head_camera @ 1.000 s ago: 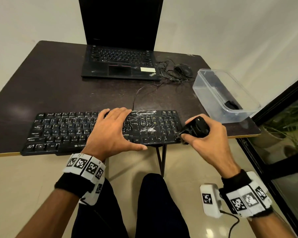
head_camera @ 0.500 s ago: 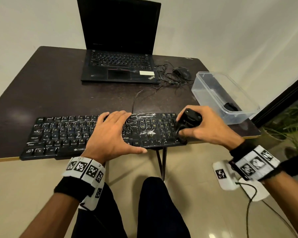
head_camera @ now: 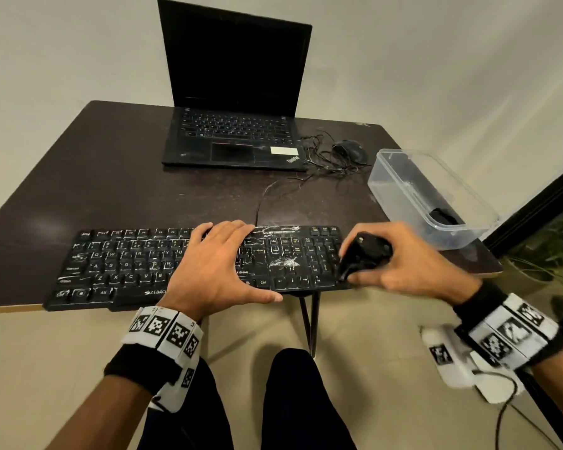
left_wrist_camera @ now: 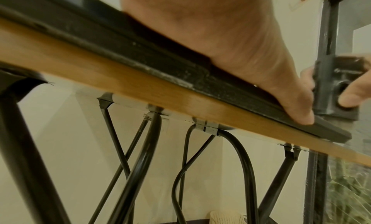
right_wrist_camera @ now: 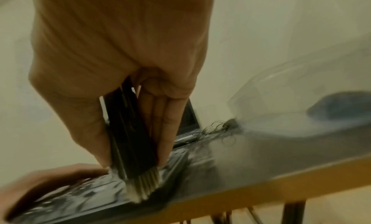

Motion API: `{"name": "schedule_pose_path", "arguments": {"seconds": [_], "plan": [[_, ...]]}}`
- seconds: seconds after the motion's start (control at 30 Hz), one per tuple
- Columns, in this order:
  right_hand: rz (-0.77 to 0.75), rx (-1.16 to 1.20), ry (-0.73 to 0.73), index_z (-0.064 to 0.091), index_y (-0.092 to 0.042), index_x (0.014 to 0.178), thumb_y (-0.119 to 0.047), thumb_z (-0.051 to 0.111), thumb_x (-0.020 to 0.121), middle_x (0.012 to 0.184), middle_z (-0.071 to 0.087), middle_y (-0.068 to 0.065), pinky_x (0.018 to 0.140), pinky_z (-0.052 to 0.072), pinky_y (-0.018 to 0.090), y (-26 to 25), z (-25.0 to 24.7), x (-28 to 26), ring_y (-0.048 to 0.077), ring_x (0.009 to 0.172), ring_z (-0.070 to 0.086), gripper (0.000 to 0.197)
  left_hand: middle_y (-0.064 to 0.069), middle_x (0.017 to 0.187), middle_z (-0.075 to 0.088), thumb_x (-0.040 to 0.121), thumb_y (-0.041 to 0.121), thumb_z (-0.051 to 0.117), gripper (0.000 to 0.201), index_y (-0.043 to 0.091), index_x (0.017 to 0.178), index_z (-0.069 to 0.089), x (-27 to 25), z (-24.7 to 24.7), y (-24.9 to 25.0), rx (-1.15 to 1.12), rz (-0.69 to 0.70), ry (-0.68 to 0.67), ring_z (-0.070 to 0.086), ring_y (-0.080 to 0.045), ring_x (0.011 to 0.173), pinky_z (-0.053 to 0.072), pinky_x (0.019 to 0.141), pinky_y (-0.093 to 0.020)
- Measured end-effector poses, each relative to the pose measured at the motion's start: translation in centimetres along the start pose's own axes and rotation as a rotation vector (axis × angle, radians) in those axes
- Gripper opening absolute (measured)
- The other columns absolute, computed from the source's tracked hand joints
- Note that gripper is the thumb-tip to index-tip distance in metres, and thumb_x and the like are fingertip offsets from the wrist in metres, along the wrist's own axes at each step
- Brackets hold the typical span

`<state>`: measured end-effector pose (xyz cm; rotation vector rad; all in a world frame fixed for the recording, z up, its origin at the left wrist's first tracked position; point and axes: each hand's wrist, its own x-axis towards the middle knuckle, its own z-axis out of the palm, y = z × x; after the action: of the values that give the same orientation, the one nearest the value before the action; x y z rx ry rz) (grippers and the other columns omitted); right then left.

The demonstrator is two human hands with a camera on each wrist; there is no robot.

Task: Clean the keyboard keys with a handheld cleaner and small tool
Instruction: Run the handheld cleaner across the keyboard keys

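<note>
We note the keyboard [head_camera: 137, 267], black, white-streaked; left hand [head_camera: 213, 271] flat on it, right hand [head_camera: 407, 261] grip holding the brush-tipped cleaner [head_camera: 364, 254].

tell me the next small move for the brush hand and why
Probably sweep the brush leftward toward the white debris: the right hand has the bristles on the keyboard at its right end, and the left hand presses it steady.

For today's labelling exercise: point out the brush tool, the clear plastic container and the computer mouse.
brush tool [right_wrist_camera: 140, 184]: right wrist view, on its pale bristles.
clear plastic container [head_camera: 400, 203]: head view, on its near side wall.
computer mouse [head_camera: 350, 150]: head view, on its top shell.
</note>
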<state>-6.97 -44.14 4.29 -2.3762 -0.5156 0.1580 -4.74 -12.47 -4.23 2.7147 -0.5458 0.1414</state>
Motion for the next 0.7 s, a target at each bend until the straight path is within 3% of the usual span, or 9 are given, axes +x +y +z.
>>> {"name": "schedule_pose_path", "arguments": {"seconds": [0.13, 0.27, 0.37, 0.5, 0.63, 0.7], "plan": [[-0.035, -0.082, 0.006, 0.074, -0.029, 0.095, -0.006, 0.089, 0.073, 0.091, 0.078, -0.006, 0.081, 0.062, 0.047, -0.4, -0.1, 0.5, 0.016, 0.086, 0.076, 0.035, 0.008, 0.161, 0.041, 0.048, 0.108, 0.050, 0.138, 0.025, 0.158, 0.038, 0.0, 0.1, 0.0, -0.010, -0.002, 0.010, 0.031, -0.009, 0.151, 0.005, 0.130, -0.038], [-0.099, -0.097, -0.122, 0.075, -0.026, 0.097, -0.007, 0.090, 0.075, 0.092, 0.077, -0.009, 0.079, 0.062, 0.036, -1.5, 0.2, 0.4, 0.015, 0.086, 0.076, 0.033, 0.008, 0.161, 0.041, 0.048, 0.109, 0.047, 0.139, 0.026, 0.158, 0.037, 0.1, 0.1, -0.1, -0.010, 0.003, 0.013, 0.031, -0.009, 0.152, 0.006, 0.130, -0.038], [-0.092, -0.156, -0.075, 0.074, -0.027, 0.095, -0.008, 0.090, 0.073, 0.088, 0.077, -0.009, 0.074, 0.062, 0.039, -1.4, 0.0, 1.0, 0.013, 0.081, 0.076, 0.033, 0.009, 0.161, 0.041, 0.048, 0.109, 0.047, 0.139, 0.026, 0.158, 0.038, 0.1, 0.1, 0.0, -0.013, 0.005, 0.015, 0.031, -0.009, 0.151, 0.006, 0.130, -0.038], [-0.139, -0.210, -0.130, 0.074, -0.026, 0.094, -0.007, 0.086, 0.072, 0.085, 0.076, -0.012, 0.070, 0.059, 0.032, -2.0, 0.4, 1.0, 0.011, 0.078, 0.074, 0.032, 0.009, 0.161, 0.040, 0.048, 0.109, 0.048, 0.138, 0.027, 0.158, 0.036, 0.1, 0.2, -0.1, -0.003, 0.005, 0.014, 0.030, -0.008, 0.151, 0.004, 0.130, -0.037], [-0.066, -0.235, -0.040, 0.073, -0.029, 0.093, -0.010, 0.087, 0.071, 0.086, 0.076, -0.012, 0.073, 0.061, 0.039, -1.5, -0.8, 1.7, 0.009, 0.080, 0.074, 0.032, 0.010, 0.160, 0.040, 0.048, 0.108, 0.050, 0.138, 0.027, 0.158, 0.037, 0.1, 0.2, -0.2, -0.009, 0.008, 0.012, 0.030, -0.007, 0.150, 0.005, 0.130, -0.038], [-0.083, -0.183, -0.119, 0.074, -0.028, 0.094, -0.010, 0.088, 0.073, 0.087, 0.077, -0.011, 0.074, 0.061, 0.035, -2.0, -0.3, 1.3, 0.011, 0.080, 0.075, 0.031, 0.010, 0.161, 0.040, 0.048, 0.109, 0.049, 0.138, 0.027, 0.158, 0.037, 0.2, 0.3, -0.3, -0.004, 0.007, 0.015, 0.031, -0.008, 0.151, 0.005, 0.130, -0.038]]}}
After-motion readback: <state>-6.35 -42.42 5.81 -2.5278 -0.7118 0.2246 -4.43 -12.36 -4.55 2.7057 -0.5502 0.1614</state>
